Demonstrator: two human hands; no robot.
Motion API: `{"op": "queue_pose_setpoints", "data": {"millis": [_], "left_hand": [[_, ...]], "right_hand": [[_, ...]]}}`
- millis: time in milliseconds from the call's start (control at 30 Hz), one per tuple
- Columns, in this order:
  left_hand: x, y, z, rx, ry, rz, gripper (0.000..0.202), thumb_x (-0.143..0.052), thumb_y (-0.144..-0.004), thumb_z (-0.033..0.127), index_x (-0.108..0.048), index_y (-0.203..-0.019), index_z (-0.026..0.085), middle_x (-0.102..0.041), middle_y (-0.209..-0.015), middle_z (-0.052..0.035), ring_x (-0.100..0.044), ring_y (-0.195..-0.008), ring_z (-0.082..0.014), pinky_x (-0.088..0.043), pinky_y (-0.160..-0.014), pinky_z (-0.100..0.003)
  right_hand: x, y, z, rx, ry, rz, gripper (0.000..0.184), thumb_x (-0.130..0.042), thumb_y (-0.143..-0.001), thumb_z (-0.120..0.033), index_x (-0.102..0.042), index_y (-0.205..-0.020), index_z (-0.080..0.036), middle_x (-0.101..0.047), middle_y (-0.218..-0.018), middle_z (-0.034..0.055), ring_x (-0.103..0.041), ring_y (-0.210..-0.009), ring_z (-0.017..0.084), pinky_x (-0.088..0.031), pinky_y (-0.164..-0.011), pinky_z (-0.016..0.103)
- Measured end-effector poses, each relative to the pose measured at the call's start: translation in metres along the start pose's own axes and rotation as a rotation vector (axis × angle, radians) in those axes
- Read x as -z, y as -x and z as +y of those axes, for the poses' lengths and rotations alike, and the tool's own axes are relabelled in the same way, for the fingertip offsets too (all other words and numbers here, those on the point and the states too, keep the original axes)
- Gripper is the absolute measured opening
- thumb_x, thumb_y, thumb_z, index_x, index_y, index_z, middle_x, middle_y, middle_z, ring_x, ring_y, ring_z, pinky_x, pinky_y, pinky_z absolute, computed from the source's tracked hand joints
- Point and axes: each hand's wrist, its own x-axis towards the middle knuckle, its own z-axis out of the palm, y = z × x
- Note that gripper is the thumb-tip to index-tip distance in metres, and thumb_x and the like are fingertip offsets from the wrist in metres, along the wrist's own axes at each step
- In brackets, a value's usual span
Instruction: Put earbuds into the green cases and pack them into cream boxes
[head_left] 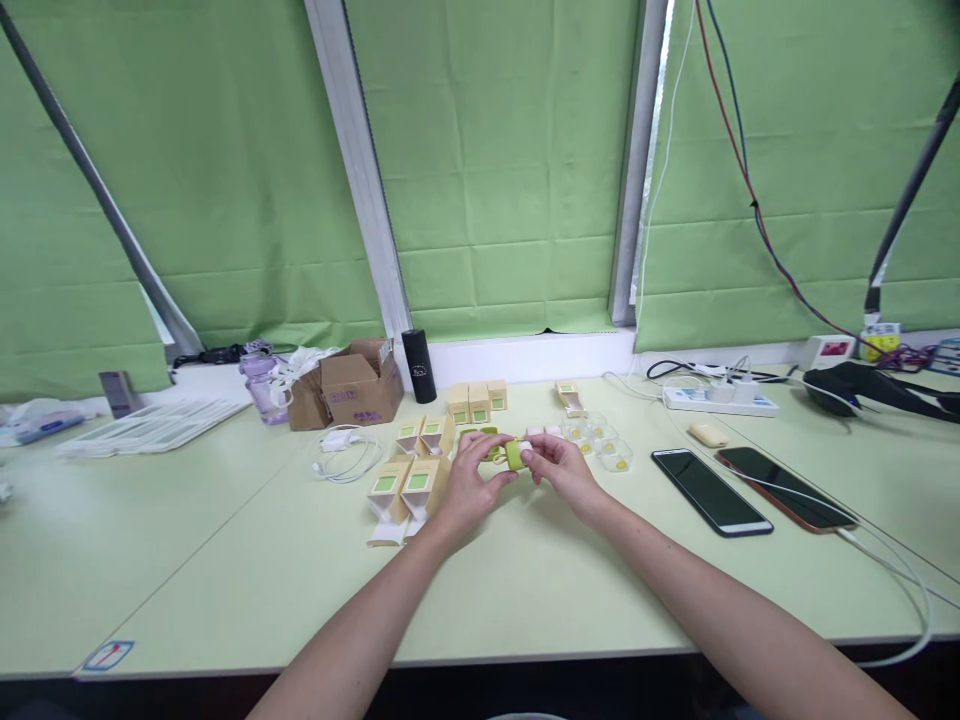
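Observation:
My left hand [471, 482] and my right hand [559, 468] meet above the middle of the pale green table [225, 560]. Both pinch one small green and white object [516, 453] between their fingertips. Just left of my left hand lie several small tan boxes with green labels [409, 485], some with open flaps. More closed tan boxes [477, 400] stand behind the hands. Clear plastic trays holding yellow pieces [604, 447] sit to the right of my right hand.
Two dark phones [710, 490] lie at the right, one on a white cable. A power strip [718, 401], a cardboard box [360, 385], a black cylinder [418, 366], a purple bottle [264, 385] and a coiled white cable [346, 455] sit farther back.

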Motion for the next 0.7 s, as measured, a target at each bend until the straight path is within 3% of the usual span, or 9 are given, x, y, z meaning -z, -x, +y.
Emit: {"op": "queue_pose_setpoints", "data": {"millis": [133, 333, 433, 533, 700], "left_hand": [[-0.001, 0.000, -0.004, -0.011, -0.024, -0.010, 0.047, -0.085, -0.075, 0.018, -0.076, -0.120, 0.031, -0.062, -0.115, -0.0065, -0.059, -0.113, -0.0264, -0.049, -0.105, -0.043], [-0.003, 0.003, 0.000, -0.126, -0.150, -0.017, 0.046, -0.077, -0.087, 0.022, -0.070, -0.131, 0.033, -0.066, -0.128, -0.0081, -0.045, -0.134, -0.0320, -0.041, -0.116, -0.050], [-0.004, 0.006, 0.004, -0.204, -0.231, 0.024, 0.054, -0.074, -0.089, 0.023, -0.063, -0.141, 0.035, -0.061, -0.143, -0.0075, -0.040, -0.139, -0.0336, -0.036, -0.119, -0.054], [-0.006, 0.009, 0.008, -0.274, -0.390, 0.047, 0.059, -0.071, -0.092, 0.025, -0.055, -0.148, 0.032, -0.056, -0.145, -0.0109, -0.044, -0.136, -0.0339, -0.040, -0.115, -0.056], [-0.011, 0.013, 0.010, -0.374, -0.637, 0.030, 0.048, -0.062, -0.099, 0.027, -0.055, -0.146, 0.022, -0.061, -0.127, -0.0154, -0.059, -0.117, -0.0315, -0.050, -0.097, -0.049]], "right_hand": [[0.000, 0.001, 0.001, 0.045, 0.016, 0.004, 0.052, -0.084, -0.076, -0.058, -0.075, -0.113, -0.022, -0.061, -0.067, -0.0038, -0.053, -0.054, 0.012, -0.043, -0.056, 0.028], [0.000, -0.001, 0.006, 0.044, 0.004, 0.015, 0.050, -0.083, -0.077, -0.061, -0.075, -0.108, -0.022, -0.060, -0.066, -0.0038, -0.055, -0.054, 0.013, -0.047, -0.054, 0.029], [-0.001, -0.002, 0.007, 0.035, -0.032, 0.019, 0.051, -0.084, -0.076, -0.061, -0.072, -0.107, -0.022, -0.062, -0.068, -0.0034, -0.058, -0.056, 0.013, -0.050, -0.053, 0.028], [-0.004, -0.002, 0.008, 0.024, -0.067, 0.023, 0.054, -0.085, -0.074, -0.061, -0.070, -0.105, -0.020, -0.066, -0.073, -0.0020, -0.061, -0.060, 0.014, -0.054, -0.054, 0.029], [-0.006, 0.000, 0.008, 0.033, -0.106, 0.022, 0.053, -0.086, -0.073, -0.062, -0.065, -0.096, -0.020, -0.069, -0.078, -0.0010, -0.063, -0.060, 0.013, -0.057, -0.053, 0.029]]}}
